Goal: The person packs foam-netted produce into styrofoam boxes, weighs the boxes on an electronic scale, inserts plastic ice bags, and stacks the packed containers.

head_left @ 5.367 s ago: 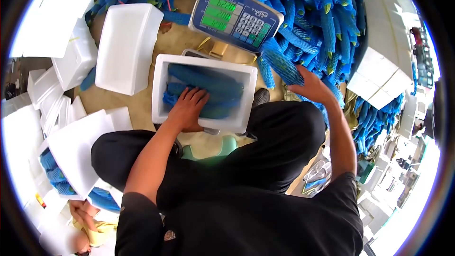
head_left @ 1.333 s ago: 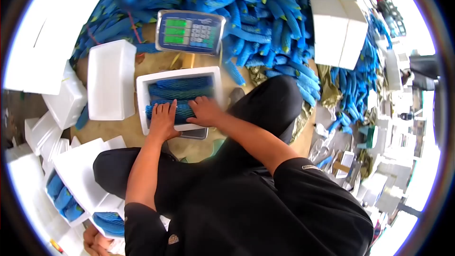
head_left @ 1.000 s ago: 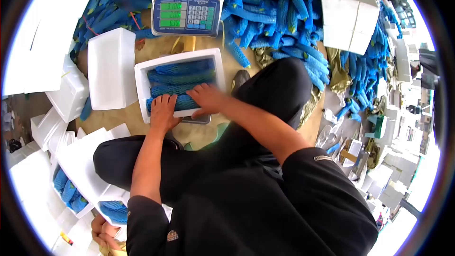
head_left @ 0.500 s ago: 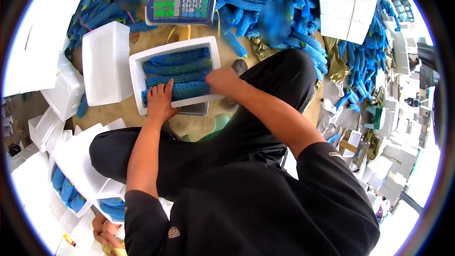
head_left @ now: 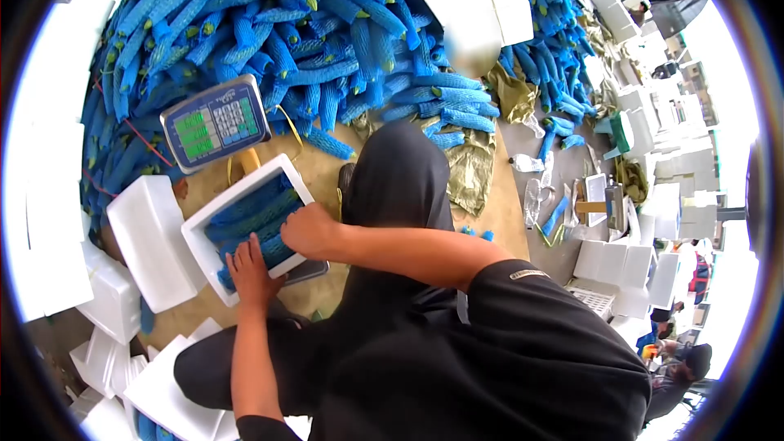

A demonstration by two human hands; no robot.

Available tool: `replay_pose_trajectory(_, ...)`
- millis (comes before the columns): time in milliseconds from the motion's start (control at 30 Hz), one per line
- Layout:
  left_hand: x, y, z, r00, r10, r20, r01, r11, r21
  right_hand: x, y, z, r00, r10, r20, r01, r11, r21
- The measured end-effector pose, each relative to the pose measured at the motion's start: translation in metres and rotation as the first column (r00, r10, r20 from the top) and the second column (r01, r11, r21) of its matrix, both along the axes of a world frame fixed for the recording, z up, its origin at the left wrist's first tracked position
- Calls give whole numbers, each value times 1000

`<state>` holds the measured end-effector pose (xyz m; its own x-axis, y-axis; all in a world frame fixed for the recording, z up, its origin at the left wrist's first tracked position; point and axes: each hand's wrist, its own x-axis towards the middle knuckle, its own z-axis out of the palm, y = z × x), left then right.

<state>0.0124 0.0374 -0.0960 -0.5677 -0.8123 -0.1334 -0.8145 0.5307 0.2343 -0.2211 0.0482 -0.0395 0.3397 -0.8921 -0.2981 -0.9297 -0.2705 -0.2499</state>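
A white foam box (head_left: 194, 247) stands on a scale, tilted in my view. Several long green vegetables (head_left: 245, 216) in blue netting lie side by side in it. My left hand (head_left: 255, 273) rests on the nearest vegetable at the box's near side, fingers spread and holding nothing. At the box's right end, my right hand (head_left: 312, 233) is closed, its knuckles up, beside the ends of the vegetables. Its fingertips are hidden, so I cannot make out what is in them. The scale display (head_left: 214, 124) stands behind the box with lit green readouts, too blurred to read.
A large heap of blue-netted vegetables (head_left: 318, 41) rises behind the scale. An empty-looking white foam box (head_left: 155, 241) stands to the left, with more foam boxes (head_left: 110, 298) beyond. Plastic bottles (head_left: 527, 163) lie to the right. A person (head_left: 682, 371) is far right.
My view has turned right and up, so the box and scale appear lower and further left. Both hands stay at the box. The vegetables remain inside.
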Motion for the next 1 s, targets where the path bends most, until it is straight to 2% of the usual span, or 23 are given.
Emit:
replay_pose_trajectory(33,-9,0,6,998,-46,-36,45,999,-21,-11,-1,36,996,-14,87,13,1000,13)
replay_pose_trajectory(100,-21,4,10,984,-140,-112,133,989,-65,-41,-7,86,961,-90,261,130,981,-142)
replay_pose_trajectory(167,-25,7,0,983,-158,-92,157,987,-20,-92,-18,135,934,-177,309,218,971,-103)
replay_pose_trajectory(233,-25,5,-10,985,-153,-75,151,988,-25,-151,-39,153,867,-326,377,386,918,-94)
replay_pose_trajectory(300,-30,0,-1,982,-154,-109,154,988,-8,-217,-67,129,629,-541,558,592,799,108)
replay_pose_trajectory(367,-31,-2,2,980,-149,-131,152,988,15,-275,-85,75,681,-657,324,729,649,-217)
replay_pose_trajectory(433,-32,-3,4,982,-137,-131,144,988,50,-310,-110,43,616,-786,53,777,595,-204)
replay_pose_trajectory(500,-32,-4,4,983,-128,-129,138,988,71,-327,-141,21,509,-857,-79,845,515,-145)
replay_pose_trajectory(600,-32,-8,4,984,-119,-132,135,984,113,-339,-189,-30,397,-912,-104,892,410,-192)
replay_pose_trajectory(667,-36,-12,10,989,-114,-92,126,983,133,-337,-216,-46,288,-952,-98,938,302,-173)
replay_pose_trajectory(767,-29,-14,0,986,-131,-104,143,983,113,-333,-231,-76,184,-969,-162,952,217,-215)
replay_pose_trajectory(833,-28,-14,-4,985,-127,-115,140,984,112,-331,-228,-83,162,-969,-189,962,197,-187)
replay_pose_trajectory(867,-28,-14,-3,987,-120,-109,134,982,133,-329,-218,-76,189,-970,-151,965,212,-155)
replay_pose_trajectory(1000,-29,-17,4,988,-114,-101,130,978,164,-318,-156,-48,300,-937,-178,948,313,-54)
